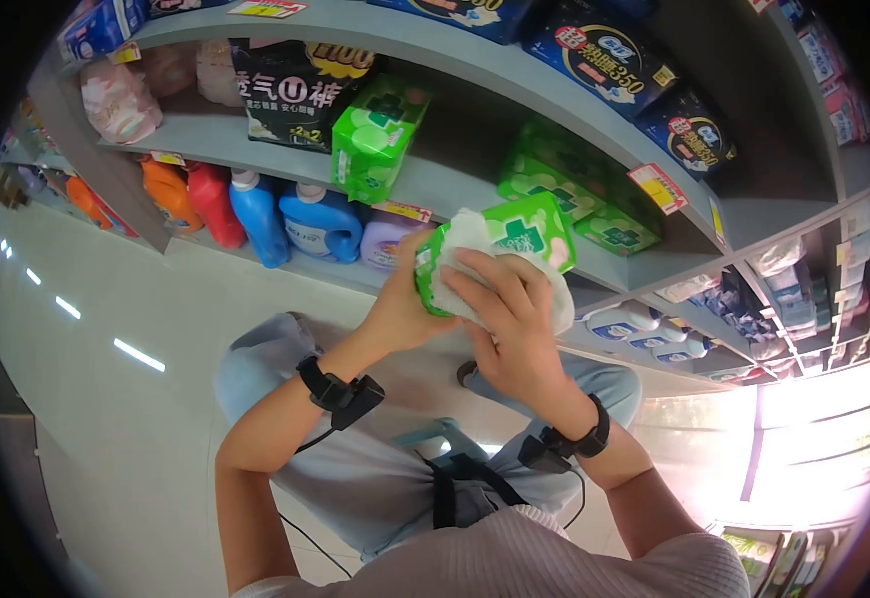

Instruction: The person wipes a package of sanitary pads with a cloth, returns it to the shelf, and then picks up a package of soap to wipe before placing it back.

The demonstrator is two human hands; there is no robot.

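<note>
**A:** Where is the green pack?

**B:** In mid-air in front of the shelf, above the crouching person's knees. It touches no board. Both hands are on it.

**A:** How does each hand sit?

**B:** The left hand is clamped round the pack's near, lower end, with the thumb side toward the camera. The right hand lies over a white cloth. Its fingers are bent across the cloth and pin it flat to the pack's front face.

**A:** Which way does the pack run?

**B:** Its long axis slants from lower left at the left hand to upper right, toward the shelf. The far end pokes out beyond the cloth. The left hand carries the weight and the right hand only bears on the cloth.

**A:** What is around it?

**B:** 1 more green pack, the leaning pack, stands tilted on the same shelf to the left. A row of green packs lies to the right. Between those 2 groups there is bare board, just behind the held pack. The shelf above hangs low over that gap. Detergent bottles fill the board below, and the floor to the left is open.
</note>
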